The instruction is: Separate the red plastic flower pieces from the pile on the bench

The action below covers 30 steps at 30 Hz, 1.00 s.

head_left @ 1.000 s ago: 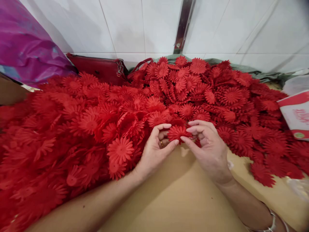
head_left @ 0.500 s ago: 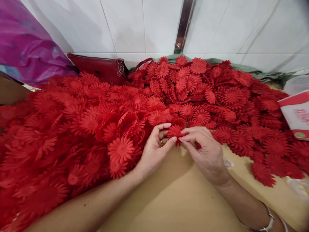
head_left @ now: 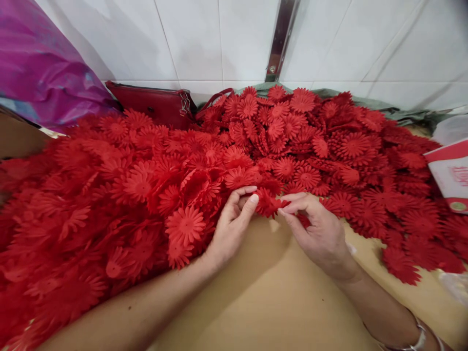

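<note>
red flower (head_left: pixel 267 202) is sitting just below and right of the frame's center, where your right hand (head_left: pixel 316 229) is pinching its right edge between thumb and fingers. your left hand (head_left: pixel 231 222) is curling at its left side, thumb and forefinger nearing each other; whether those 2 are gripping a petal, i cannot tell. a heap of matching flowers (head_left: pixel 204 151) is spreading from left to right behind, and a tan tabletop (head_left: pixel 234 302) is showing at bottom center.

Soft light lay on the table (head_left: pixel 281 302), where a diffuse shadow (head_left: pixel 256 256) slanted toward the near edge. Red flowers (head_left: pixel 44 248) toward its left edge were blurred; the view's margins looked stretched.
</note>
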Motion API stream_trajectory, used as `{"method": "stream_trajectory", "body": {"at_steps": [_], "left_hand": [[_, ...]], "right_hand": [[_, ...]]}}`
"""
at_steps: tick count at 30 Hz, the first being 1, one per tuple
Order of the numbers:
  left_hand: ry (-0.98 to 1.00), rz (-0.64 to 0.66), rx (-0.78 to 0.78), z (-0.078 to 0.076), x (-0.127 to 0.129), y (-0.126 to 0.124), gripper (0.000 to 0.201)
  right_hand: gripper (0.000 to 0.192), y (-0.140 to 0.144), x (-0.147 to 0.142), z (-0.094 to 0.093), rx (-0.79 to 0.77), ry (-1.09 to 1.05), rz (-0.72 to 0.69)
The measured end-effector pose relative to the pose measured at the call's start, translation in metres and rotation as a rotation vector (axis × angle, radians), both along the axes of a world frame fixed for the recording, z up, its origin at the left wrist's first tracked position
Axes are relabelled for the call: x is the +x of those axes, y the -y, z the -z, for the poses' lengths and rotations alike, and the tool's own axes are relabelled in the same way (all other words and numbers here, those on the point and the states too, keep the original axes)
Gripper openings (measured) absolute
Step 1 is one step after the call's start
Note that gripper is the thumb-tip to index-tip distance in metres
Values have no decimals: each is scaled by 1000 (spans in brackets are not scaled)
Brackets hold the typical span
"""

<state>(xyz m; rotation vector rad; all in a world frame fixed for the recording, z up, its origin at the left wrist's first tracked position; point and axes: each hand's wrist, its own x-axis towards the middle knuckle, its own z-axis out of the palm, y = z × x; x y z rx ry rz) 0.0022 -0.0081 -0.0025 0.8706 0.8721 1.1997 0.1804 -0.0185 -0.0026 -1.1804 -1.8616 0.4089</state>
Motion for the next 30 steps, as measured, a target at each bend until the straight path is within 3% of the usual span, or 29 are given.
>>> {"method": "stream_trajectory", "body": {"at_steps": [4,10,12,16,19,22,26,28,30], "left_hand": [[-12,-48,26,6,0,-3,36],[-3,-55,30,6,0,-2,34],[-2,-47,15,4,0,-2,35],[-1,-25,-27,2,0,-3,44],[-27,-38,-31,3,1,-5,43],[-37,-93,-14,6,0,-6,37],[-78,-147,7,8,0,-6,34],[-83,-155,12,8,0,-5,34],[-60,-164,23,8,0,-4,36]], "right_hand": [[9,-1,3,-4,-59,-21,-208],[7,-5,6,-4,-188,-277,-91],[7,-6,6,-3,-172,-213,-149],[15,-7,5,-1,16,102,-273],[20,-6,3,-3,81,171,-297],[16,-4,3,-7,71,2,-151],[11,-9,9,-11,66,-334,338],[18,-12,11,-9,36,-379,383],[21,-14,11,-6,-30,-385,310]]}}
